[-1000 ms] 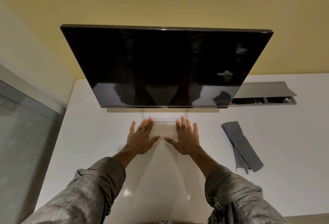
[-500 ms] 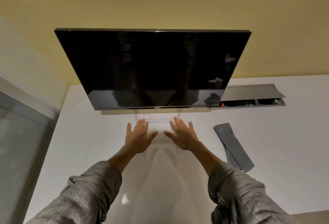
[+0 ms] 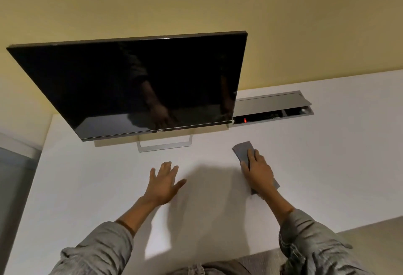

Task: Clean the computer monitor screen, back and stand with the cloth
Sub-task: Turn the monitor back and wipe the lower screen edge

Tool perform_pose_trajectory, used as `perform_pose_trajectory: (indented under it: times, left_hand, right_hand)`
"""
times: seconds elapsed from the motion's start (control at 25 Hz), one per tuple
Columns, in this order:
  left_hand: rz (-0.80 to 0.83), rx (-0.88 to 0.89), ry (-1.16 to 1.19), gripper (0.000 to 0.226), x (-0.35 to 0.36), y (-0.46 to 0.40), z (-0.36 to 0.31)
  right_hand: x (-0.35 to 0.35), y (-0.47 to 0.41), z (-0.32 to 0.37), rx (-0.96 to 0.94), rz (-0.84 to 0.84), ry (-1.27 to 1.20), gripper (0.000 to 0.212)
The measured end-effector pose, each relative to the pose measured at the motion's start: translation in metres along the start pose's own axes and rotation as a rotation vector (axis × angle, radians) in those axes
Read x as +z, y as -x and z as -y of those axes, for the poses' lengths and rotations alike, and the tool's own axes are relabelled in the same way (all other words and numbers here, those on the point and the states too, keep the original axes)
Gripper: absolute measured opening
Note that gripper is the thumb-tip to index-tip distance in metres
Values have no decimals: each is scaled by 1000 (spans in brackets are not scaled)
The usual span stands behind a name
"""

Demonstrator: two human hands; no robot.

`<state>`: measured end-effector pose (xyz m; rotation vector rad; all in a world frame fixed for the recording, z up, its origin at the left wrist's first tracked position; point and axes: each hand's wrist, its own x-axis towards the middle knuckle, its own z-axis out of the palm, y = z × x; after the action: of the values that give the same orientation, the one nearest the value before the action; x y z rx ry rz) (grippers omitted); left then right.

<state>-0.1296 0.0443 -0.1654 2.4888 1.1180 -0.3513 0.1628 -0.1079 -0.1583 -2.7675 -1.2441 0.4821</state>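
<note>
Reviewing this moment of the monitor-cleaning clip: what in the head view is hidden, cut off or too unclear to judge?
- Back of the monitor: faces away in the head view; hidden by its own screen.
- Stand: only the front frame shows; the rest sits behind the panel.
- Cloth: middle covered by the right hand; whether the fingers grip it is unclear.
- Cable tray contents: too dark and small.
- Left hand: contact with the desk unclear.
</note>
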Motion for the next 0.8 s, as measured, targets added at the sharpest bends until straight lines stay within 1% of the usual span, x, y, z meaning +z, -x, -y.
perform_pose_trajectory:
  times: [0.12,0.2,0.28,0.32,0.36,0.4,0.48,0.52,0.56,0.64,0.72,0.76,0.8]
  left_hand:
    - [21,-29,2,107,2,1,-23]
    - [37,-26,9,105,0,0,-38]
    - [37,-6,49,101,-2,0,-57]
    - [32,-7,99,95,-4,1,-69]
    - [26,-17,183,86,-6,3,-82]
    - [22,-40,302,75,-10,5,-95]
    - [27,-99,599,57,-19,4,-120]
    - [17,-115,736,53,-26,3,-131]
    - [-7,-103,822,51,-34,2,-141]
    - [-61,-28,880,51,-50,1,-156]
    - [-98,50,893,55,-59,4,-165]
    - [-108,72,889,58,-61,7,-166]
    - [-119,88,881,60,-62,9,-165]
  right_hand:
    - [8,1,-5,-74,-29,0,58]
    - [13,0,-7,-81,-90,-74,57]
    - [20,-4,-16,-119,-213,-147,58]
    - [22,-6,-18,-160,-288,-260,56]
    - [15,-4,-13,-170,-317,-440,51]
    - [4,0,-3,-135,-308,-656,45]
    - [-22,9,23,40,-120,-1030,36]
    - [-34,14,34,159,-10,-1176,36]
    - [-46,20,44,254,96,-1314,35]
    - [-65,32,63,339,256,-1582,31]
    - [-78,43,81,358,392,-1837,29]
    - [-79,44,90,356,430,-1927,31]
    - [-78,44,99,343,433,-1962,33]
